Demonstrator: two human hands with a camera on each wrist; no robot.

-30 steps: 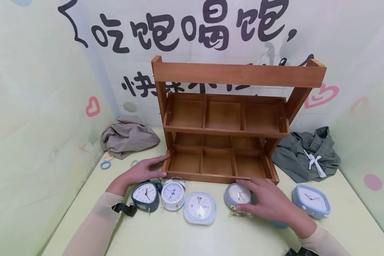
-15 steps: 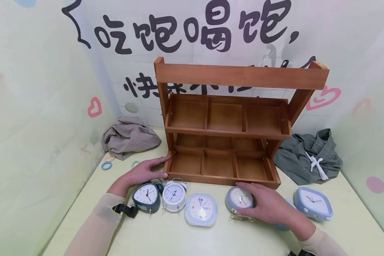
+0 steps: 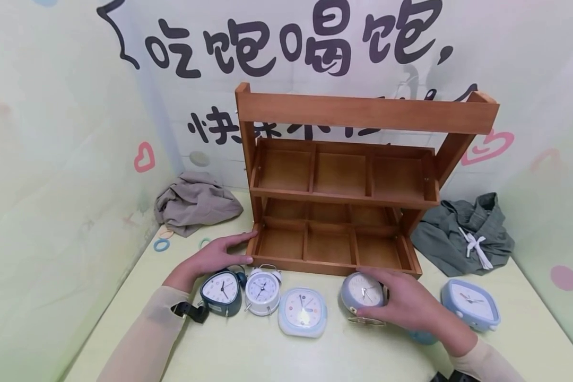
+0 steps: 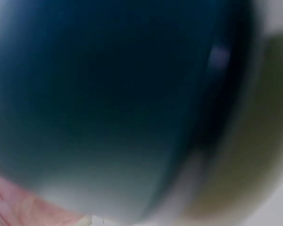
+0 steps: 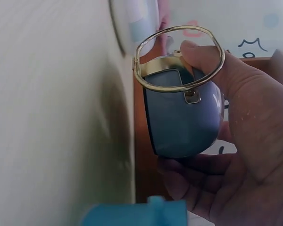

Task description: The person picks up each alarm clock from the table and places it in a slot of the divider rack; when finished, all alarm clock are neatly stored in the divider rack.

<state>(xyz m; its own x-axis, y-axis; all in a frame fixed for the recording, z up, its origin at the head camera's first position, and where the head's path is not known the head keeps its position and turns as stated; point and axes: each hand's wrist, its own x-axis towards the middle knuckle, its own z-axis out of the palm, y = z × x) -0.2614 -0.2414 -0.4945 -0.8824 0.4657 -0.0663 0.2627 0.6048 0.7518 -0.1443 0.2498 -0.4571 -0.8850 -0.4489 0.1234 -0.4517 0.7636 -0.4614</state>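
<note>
My right hand [image 3: 403, 300] holds a small round grey-blue alarm clock [image 3: 363, 291] between thumb and fingers, just in front of the wooden rack. In the right wrist view, the thumb lies along one side of the clock [image 5: 184, 122] and curled fingers are at the other, near its gold ring. My left hand [image 3: 215, 257] touches the left end of the rack's lower tier [image 3: 286, 263] with extended fingers. Below that hand sits a dark blue triangular clock [image 3: 222, 292]. A blurred dark blue surface [image 4: 99, 94] fills most of the left wrist view.
A white twin-bell clock [image 3: 262, 292] and a pale blue square clock [image 3: 303, 313] stand left of the held one. To the right is a blue clock [image 3: 470, 305]; another blue item [image 3: 422, 337] is partly hidden by my wrist. Crumpled cloths [image 3: 196, 204] [image 3: 463, 233] flank the rack.
The head view has shifted slightly, so the scene sits a little further right. Both hands keep their places, the left at the rack and the right around the round clock.
</note>
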